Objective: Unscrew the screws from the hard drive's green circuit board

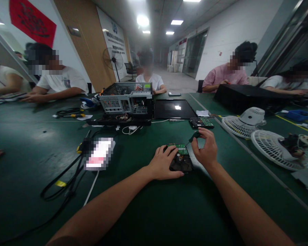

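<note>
A hard drive (181, 160) with a green circuit board on top lies on the green table (154, 212) in front of me. My left hand (164, 163) rests on its left side, fingers spread flat over it, holding it down. My right hand (205, 147) is closed around a small dark-handled screwdriver (194, 136), whose tip points down at the drive's far right corner.
A second hard drive (201, 122) lies farther back, by a black panel (174, 109) and an open computer case (127, 100). Two white fan grilles (272, 147) lie at right. A phone (99, 153) and black cables (66, 181) sit at left. Several people sit around the table.
</note>
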The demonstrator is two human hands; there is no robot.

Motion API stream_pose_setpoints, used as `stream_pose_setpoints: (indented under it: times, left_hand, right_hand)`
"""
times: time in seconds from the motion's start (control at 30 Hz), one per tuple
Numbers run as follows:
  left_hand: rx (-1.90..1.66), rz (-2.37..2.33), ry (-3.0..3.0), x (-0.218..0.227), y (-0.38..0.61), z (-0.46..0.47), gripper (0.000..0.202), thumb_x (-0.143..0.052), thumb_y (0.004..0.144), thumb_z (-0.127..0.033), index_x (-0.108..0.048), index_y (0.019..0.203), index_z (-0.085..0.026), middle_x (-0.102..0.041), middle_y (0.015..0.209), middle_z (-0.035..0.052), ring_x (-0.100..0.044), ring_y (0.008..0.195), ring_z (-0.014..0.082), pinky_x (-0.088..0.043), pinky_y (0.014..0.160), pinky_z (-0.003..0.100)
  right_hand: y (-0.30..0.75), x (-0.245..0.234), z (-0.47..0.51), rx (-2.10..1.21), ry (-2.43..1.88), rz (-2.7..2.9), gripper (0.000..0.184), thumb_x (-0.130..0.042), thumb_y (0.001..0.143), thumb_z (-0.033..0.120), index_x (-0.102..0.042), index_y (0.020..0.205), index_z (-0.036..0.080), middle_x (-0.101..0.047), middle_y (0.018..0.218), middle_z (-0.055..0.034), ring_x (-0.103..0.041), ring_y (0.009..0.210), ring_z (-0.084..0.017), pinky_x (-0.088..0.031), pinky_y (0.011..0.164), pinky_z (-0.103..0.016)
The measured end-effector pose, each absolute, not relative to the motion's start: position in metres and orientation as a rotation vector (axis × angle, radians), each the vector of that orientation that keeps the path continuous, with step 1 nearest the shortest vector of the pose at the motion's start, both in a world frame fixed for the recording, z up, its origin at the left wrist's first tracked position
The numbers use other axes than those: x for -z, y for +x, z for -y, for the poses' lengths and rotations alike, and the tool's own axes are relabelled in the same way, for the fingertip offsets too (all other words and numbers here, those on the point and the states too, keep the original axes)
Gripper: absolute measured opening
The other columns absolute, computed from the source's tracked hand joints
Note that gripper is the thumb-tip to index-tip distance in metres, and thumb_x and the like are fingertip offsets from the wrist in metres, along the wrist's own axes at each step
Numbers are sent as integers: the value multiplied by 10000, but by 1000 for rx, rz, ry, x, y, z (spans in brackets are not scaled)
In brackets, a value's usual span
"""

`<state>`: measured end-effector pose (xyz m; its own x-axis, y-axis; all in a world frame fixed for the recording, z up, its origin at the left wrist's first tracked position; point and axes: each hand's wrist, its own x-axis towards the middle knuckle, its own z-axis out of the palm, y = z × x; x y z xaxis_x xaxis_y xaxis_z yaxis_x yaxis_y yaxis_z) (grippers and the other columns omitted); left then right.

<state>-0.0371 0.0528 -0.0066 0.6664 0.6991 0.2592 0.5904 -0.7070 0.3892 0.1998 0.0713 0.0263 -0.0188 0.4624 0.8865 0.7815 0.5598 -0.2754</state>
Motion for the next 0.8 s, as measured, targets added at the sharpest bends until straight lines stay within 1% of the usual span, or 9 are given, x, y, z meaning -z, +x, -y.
stream_pose_setpoints:
  times: [0.13,0.27,0.4,0.57,0.6,0.63,0.7,0.77,0.8]
  left_hand:
    - [-583,-1046,2623,7,-37,-53,1085,-631,723,-848,-338,1572,-240,-339,1581,129,-291,1406,448,-242,1170,618]
    - [-581,-1050,2621,7,-36,-54,1082,-638,715,-848,-347,1566,-246,-345,1571,127,-298,1404,440,-242,1172,617]
    - [-592,-1036,2598,2,-37,-53,1106,-642,705,-856,-324,1573,-250,-349,1572,126,-308,1405,433,-248,1175,611]
    - [-628,-1031,2513,3,-39,-55,1195,-660,687,-864,-235,1600,-220,-306,1596,154,-298,1436,428,-239,1194,601]
    - [-672,-1068,2455,4,-39,-56,1166,-654,724,-839,-218,1602,-207,-304,1594,163,-309,1439,415,-262,1191,586]
    - [-740,-1127,2379,5,-39,-58,1094,-632,786,-795,-215,1598,-193,-317,1581,171,-335,1435,395,-296,1181,564]
    - [-929,-1281,2222,5,-39,-60,860,-564,921,-651,-271,1564,-161,-382,1525,183,-407,1402,349,-356,1156,517]
    - [-1119,-1386,2183,2,-37,-60,676,-554,966,-494,-350,1514,-154,-442,1475,179,-436,1384,329,-352,1163,507]
    - [-1184,-1395,2230,0,-36,-59,647,-581,953,-434,-371,1502,-164,-454,1474,174,-423,1396,333,-327,1181,517]
  right_hand:
    - [201,-24,-72,319,-1097,1619,430,-656,870,207,-497,1269,222,-596,1211,-121,-647,1003,-233,-602,780,-397]
    - [203,-22,-73,340,-1130,1563,428,-695,846,232,-517,1234,216,-571,1151,-99,-629,903,-202,-591,745,-380]
    - [206,-21,-74,296,-1138,1460,499,-704,831,253,-498,1284,212,-528,1184,-105,-621,902,-195,-587,730,-370]
    - [211,-22,-76,206,-1201,1309,545,-693,834,274,-498,1338,203,-539,1206,-116,-624,955,-215,-580,804,-407]
    - [211,-24,-76,177,-1216,1288,530,-691,835,283,-512,1327,199,-539,1209,-116,-624,957,-214,-579,810,-408]
    - [210,-25,-76,135,-1228,1272,506,-690,838,297,-527,1306,197,-544,1204,-113,-628,949,-211,-580,808,-405]
    - [205,-30,-74,11,-1242,1258,446,-700,842,337,-550,1238,199,-577,1151,-92,-643,906,-198,-583,783,-388]
    - [197,-33,-69,-139,-1246,1278,408,-730,832,386,-552,1152,207,-627,1031,-57,-661,836,-189,-585,751,-370]
    - [191,-34,-66,-205,-1248,1306,402,-750,820,406,-550,1109,211,-642,965,-40,-665,798,-187,-584,737,-364]
